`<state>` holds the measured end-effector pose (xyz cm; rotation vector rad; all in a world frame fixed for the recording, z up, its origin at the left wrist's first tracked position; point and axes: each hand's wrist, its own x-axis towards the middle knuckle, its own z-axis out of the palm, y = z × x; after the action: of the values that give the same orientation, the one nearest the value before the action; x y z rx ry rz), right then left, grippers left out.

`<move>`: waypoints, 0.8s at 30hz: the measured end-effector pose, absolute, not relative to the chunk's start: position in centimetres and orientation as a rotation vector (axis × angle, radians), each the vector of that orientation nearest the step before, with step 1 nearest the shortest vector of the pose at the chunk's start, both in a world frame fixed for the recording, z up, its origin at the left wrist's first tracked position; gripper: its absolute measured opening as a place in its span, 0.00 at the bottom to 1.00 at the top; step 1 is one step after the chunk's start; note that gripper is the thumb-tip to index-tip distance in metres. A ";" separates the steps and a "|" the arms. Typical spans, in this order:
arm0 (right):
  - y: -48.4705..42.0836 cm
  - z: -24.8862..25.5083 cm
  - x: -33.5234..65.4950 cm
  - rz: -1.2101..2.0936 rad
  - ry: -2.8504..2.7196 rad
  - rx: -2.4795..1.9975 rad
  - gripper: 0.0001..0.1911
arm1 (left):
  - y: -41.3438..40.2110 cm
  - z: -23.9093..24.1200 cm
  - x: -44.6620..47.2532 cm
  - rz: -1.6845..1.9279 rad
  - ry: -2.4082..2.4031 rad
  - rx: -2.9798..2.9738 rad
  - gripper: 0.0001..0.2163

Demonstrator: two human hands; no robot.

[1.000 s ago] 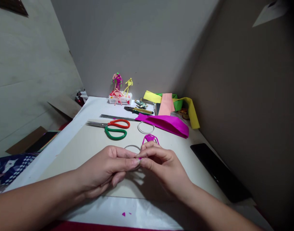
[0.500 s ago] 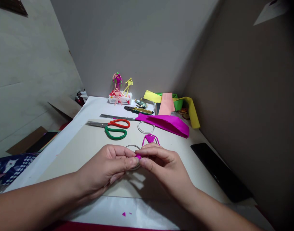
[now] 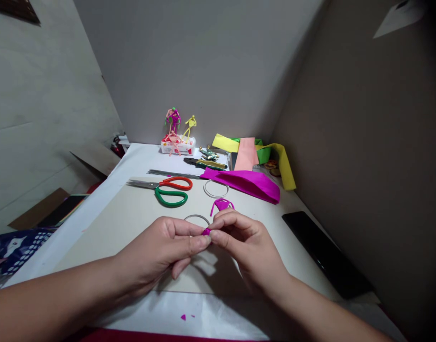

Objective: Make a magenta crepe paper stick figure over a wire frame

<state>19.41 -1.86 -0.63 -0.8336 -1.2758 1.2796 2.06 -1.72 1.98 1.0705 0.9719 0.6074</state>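
Observation:
Between the fingertips of both hands is a small magenta piece (image 3: 206,232), mostly covered, so I cannot tell whether it is paper or cloth. My left hand (image 3: 164,247) pinches it from the left, thumb below and forefinger above. My right hand (image 3: 246,242) pinches its right end. Just beyond the right fingers lies a magenta figure with thin limbs (image 3: 222,204), partly hidden by them. A grey wire ring (image 3: 197,216) shows behind the pinched fingers. Farther back a white ring (image 3: 216,196) lies flat on the board.
Scissors with red and green handles (image 3: 172,192) lie left of centre. Behind them are thin wires (image 3: 171,173), pliers (image 3: 205,164) and a magenta strip (image 3: 248,183). Small figures stand on a white box (image 3: 178,145). A black phone-like slab (image 3: 324,254) lies right; magenta scraps (image 3: 183,317) lie near the front edge.
My fingers have shifted slightly around the magenta piece, and the lower left fingers have spread downward. The right fingertips have moved slightly right. Tools and strips lie as before.

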 end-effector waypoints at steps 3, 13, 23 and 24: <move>-2.0 -0.8 19.3 1.267 -1.273 -0.840 0.03 | -1.6 2.2 2.1 0.595 0.979 1.048 0.11; -1.2 -0.8 20.3 1.103 -1.488 -0.874 0.05 | -1.0 2.9 1.6 0.610 0.943 1.006 0.08; -1.5 -4.7 18.7 0.121 -2.453 -1.028 0.06 | 1.1 3.6 0.5 0.560 1.014 1.104 0.12; -1.6 -4.9 18.4 0.091 -2.468 -1.026 0.07 | 1.3 3.8 0.3 0.571 1.062 1.111 0.13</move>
<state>18.42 -1.63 -4.86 -1.0263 -2.4681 0.0914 0.32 1.30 3.77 1.1114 1.0623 0.5715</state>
